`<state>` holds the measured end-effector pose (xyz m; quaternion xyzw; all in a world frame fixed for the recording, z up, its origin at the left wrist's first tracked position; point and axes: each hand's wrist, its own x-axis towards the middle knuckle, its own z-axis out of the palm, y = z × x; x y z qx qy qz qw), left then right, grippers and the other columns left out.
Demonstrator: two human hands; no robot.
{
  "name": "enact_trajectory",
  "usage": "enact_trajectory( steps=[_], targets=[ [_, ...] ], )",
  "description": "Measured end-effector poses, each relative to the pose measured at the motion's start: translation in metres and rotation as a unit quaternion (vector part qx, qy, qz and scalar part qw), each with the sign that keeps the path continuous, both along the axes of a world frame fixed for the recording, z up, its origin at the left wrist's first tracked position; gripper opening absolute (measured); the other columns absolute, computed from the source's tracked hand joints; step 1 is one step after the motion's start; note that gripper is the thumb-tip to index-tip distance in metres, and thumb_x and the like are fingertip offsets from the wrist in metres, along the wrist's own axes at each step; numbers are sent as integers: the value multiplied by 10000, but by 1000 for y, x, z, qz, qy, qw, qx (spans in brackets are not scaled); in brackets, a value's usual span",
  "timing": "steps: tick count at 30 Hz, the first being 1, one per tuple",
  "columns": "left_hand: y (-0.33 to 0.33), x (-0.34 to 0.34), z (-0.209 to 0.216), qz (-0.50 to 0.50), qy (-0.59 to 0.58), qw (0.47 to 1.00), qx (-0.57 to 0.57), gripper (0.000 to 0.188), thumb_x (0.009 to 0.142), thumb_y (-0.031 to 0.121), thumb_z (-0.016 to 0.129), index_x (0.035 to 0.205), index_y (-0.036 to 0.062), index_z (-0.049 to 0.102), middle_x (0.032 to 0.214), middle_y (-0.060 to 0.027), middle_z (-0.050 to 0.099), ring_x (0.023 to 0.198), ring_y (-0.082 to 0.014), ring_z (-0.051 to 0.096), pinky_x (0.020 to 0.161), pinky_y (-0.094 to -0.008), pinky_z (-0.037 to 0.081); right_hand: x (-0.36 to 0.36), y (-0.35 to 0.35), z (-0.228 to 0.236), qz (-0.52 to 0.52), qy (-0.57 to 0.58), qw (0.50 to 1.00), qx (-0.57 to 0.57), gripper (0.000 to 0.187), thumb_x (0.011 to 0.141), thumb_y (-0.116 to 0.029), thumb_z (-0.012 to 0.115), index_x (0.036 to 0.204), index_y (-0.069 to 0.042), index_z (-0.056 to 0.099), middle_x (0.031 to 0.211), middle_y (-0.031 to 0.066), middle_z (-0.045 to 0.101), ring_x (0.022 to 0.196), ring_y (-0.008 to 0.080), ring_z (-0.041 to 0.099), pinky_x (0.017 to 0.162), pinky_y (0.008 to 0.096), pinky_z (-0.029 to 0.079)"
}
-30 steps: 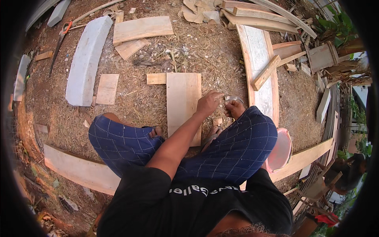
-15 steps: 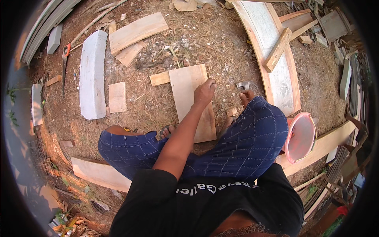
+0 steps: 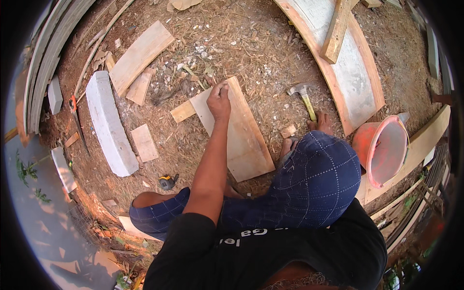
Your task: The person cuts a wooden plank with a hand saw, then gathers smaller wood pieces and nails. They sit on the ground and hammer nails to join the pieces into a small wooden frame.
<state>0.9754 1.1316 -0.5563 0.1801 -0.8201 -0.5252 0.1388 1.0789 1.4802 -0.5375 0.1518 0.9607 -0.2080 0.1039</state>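
Note:
My left hand (image 3: pixel 220 100) is above the far end of a pale flat board (image 3: pixel 244 133), its fingers pinched together; what they hold, if anything, is too small to make out. This board rests across a short wood strip (image 3: pixel 183 111) that sticks out at its left. Beyond my raised knee, my right hand (image 3: pixel 322 123) is low to the ground, fingers closed around the handle end of a claw hammer (image 3: pixel 308 104) with a yellow handle. The knee hides part of that hand. Beside the board's right edge is a small wood block (image 3: pixel 288 131).
At right stand a pink bucket (image 3: pixel 372 147) and a long wood-edged panel (image 3: pixel 355 72) with a timber piece (image 3: pixel 336 36) across it. Leftward lie a tape measure (image 3: pixel 167 181), a whitish slab (image 3: pixel 108 123), a handsaw (image 3: pixel 77 118) and loose boards (image 3: pixel 141 57).
My view has turned, so the ground things appear tilted. My left hand has moved to the board's far end. My right hand has shifted back from the hammer head toward the handle's end.

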Motion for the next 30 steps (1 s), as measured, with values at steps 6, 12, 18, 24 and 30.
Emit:
enact_trajectory(
  steps=[6,12,18,24,30],
  targets=[
    [-6,-1,-6,9,-22,998,59,148,920,99,688,1033,26,749,921,-63,731,853,-125,645,795,-284,502,-3,13,-11,-22,-50,990,-133,376,899,-243,715,1210,-78,584,902,160,686,784,332,667,726,461,524],
    [-5,-2,-13,-5,31,999,15,129,898,126,711,995,50,750,958,-71,746,868,-184,690,800,-304,522,-3,-17,30,-23,-18,941,-337,305,966,-141,652,1237,-72,531,795,106,639,650,175,591,588,358,459],
    [-8,1,-14,-3,-2,1000,-30,141,897,145,715,1007,66,753,1008,-70,750,914,-197,702,832,-310,524,-52,-73,91,219,13,943,-249,424,993,-164,629,1379,-50,497,803,145,634,673,226,609,630,368,485],
    [-4,2,-12,7,-7,999,-42,162,880,210,734,992,94,749,1014,-58,735,902,-242,702,799,-339,532,-82,-112,112,339,248,874,-243,490,922,-81,697,1390,-93,554,1053,207,687,847,366,700,704,412,554],
    [-1,4,-8,4,-52,997,-58,183,879,209,724,1043,128,734,1074,-51,717,933,-294,691,821,-387,534,-90,-120,85,393,91,912,-74,629,946,-116,656,1522,-234,430,945,149,667,732,330,673,620,403,541]
  ],
)
